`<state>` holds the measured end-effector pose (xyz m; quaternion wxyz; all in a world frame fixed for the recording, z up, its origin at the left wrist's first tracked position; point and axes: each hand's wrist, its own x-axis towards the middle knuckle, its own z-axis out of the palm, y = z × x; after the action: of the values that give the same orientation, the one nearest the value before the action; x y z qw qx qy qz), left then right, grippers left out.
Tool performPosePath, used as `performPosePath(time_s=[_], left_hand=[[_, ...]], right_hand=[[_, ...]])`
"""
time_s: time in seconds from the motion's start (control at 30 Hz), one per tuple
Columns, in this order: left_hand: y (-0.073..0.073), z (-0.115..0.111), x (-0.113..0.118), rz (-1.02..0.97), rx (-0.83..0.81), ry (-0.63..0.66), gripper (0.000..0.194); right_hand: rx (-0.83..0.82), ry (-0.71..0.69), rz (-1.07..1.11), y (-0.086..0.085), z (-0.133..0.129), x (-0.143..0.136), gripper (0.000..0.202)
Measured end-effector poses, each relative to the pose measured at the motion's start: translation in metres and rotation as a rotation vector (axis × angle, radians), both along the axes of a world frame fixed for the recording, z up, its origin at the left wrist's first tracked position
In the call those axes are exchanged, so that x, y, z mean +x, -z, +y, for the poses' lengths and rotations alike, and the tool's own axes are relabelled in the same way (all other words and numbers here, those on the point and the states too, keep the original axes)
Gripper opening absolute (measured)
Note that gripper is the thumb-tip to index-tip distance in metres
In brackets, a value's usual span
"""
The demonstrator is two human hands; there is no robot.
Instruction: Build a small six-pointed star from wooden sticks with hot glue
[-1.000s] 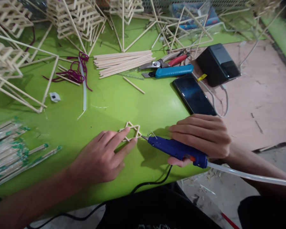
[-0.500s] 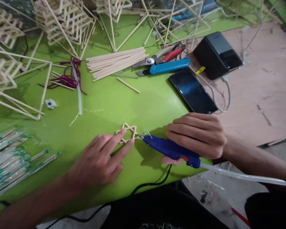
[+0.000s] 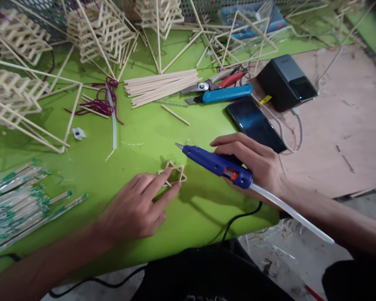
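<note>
A small six-pointed star of thin wooden sticks [image 3: 183,173] lies flat on the green tabletop [image 3: 156,138]. Two outstretched fingertips of my left hand [image 3: 138,207] press on it from the near left side. My right hand [image 3: 253,161] is wrapped round a blue glue gun [image 3: 214,163], its metal nozzle pointing left, raised above the table and apart from the star. Out of the gun's rear end sticks a long translucent glue stick [image 3: 294,213]. A fine thread of glue curls near the nozzle.
Beyond the hands lie a bundle of wooden sticks [image 3: 161,88], pliers [image 3: 232,78], a blue box cutter [image 3: 228,94], a phone [image 3: 253,123] and a black power bank [image 3: 286,83]. Stick frames [image 3: 97,33] crowd the back left. Plastic-wrapped chopsticks [image 3: 19,205] lie at left; a black cord [image 3: 238,217] hangs by the near edge.
My right hand has lifted the glue gun up and away from the star's right side and rolled it. My left fingers stay on the star. The whole view has shifted slightly.
</note>
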<state>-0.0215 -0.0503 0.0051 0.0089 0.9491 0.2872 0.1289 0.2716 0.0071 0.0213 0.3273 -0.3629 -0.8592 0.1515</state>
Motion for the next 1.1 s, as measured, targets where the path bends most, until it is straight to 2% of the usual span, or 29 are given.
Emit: performPosePath(time_s=[0.1, 0.17, 0.4, 0.67, 1.1], left_hand=[[0.002, 0.000, 0.000, 0.007, 0.009, -0.002, 0.053], [0.003, 0.000, 0.000, 0.016, 0.021, -0.004, 0.054], [0.002, 0.000, -0.001, 0.029, 0.027, 0.006, 0.054], [0.002, -0.001, -0.001, 0.011, 0.026, -0.010, 0.048], [0.005, -0.002, -0.003, 0.016, 0.045, 0.001, 0.051]], right_hand=[[-0.224, 0.077, 0.059, -0.006, 0.004, -0.013, 0.015], [-0.307, 0.129, 0.102, -0.006, 0.007, -0.023, 0.021], [-0.443, 0.034, 0.151, 0.008, 0.008, -0.048, 0.032], [-0.387, -0.028, 0.083, 0.013, 0.009, -0.050, 0.032], [-0.410, -0.035, 0.055, 0.015, 0.010, -0.051, 0.025]])
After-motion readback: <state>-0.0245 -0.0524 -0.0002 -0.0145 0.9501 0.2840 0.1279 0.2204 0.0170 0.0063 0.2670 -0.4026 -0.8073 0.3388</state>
